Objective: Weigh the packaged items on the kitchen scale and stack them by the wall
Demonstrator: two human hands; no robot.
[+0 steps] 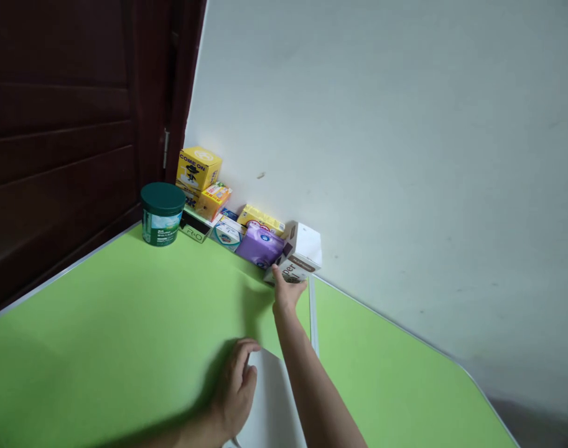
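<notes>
My right hand (pixel 288 291) reaches to the back of the table and grips the lower front of a white box (pixel 307 244) with brown lettering, thumb and fingers on either side. The box is tilted near the wall. Just left of it lies a purple packet (pixel 259 246), with a yellow box (pixel 261 219) behind. My left hand (pixel 237 386) is nearer to me, loosely curled with thumb and fingers apart, and nothing shows in it. It rests beside a flat white object (pixel 272 398), partly hidden by my right forearm.
Farther left along the wall are a white soap box (pixel 228 233), a black-and-green box (pixel 194 226), an orange packet (pixel 213 200) and a yellow carton (pixel 198 169). A green lidded tub (pixel 162 213) stands by the dark door (pixel 60 124). A pale strip (pixel 313 314) crosses the green table (pixel 125 323).
</notes>
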